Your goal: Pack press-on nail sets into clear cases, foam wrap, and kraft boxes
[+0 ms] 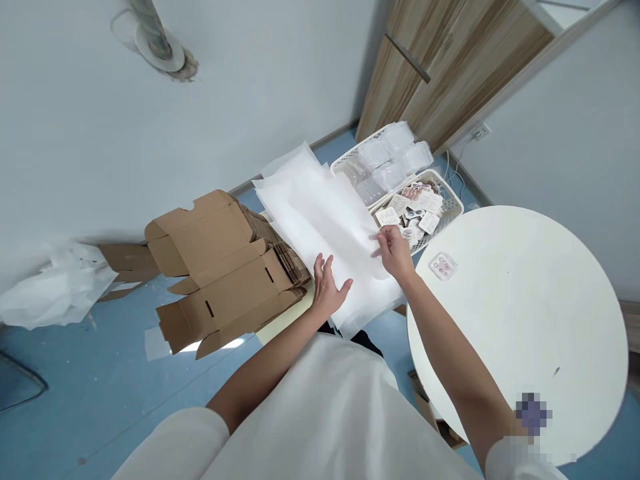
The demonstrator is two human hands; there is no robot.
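Observation:
My left hand (329, 288) is over the near part of a stack of thin white paper sheets (315, 207), its fingers spread and nothing in them. Above the right edge of the same sheets, my right hand (395, 251) has thumb and fingers pressed together. Whatever it may pinch is hidden or too small to name. Just beyond the right hand is a white basket (453, 212) of loose printed cards (429, 200).
Flattened brown cardboard boxes (220, 250) are piled left of the paper. A second white basket (345, 159) holds clear plastic packets (387, 157). On the right, a round white table (520, 293) carries a small clear case (443, 265). White wrapping (60, 283) lies far left.

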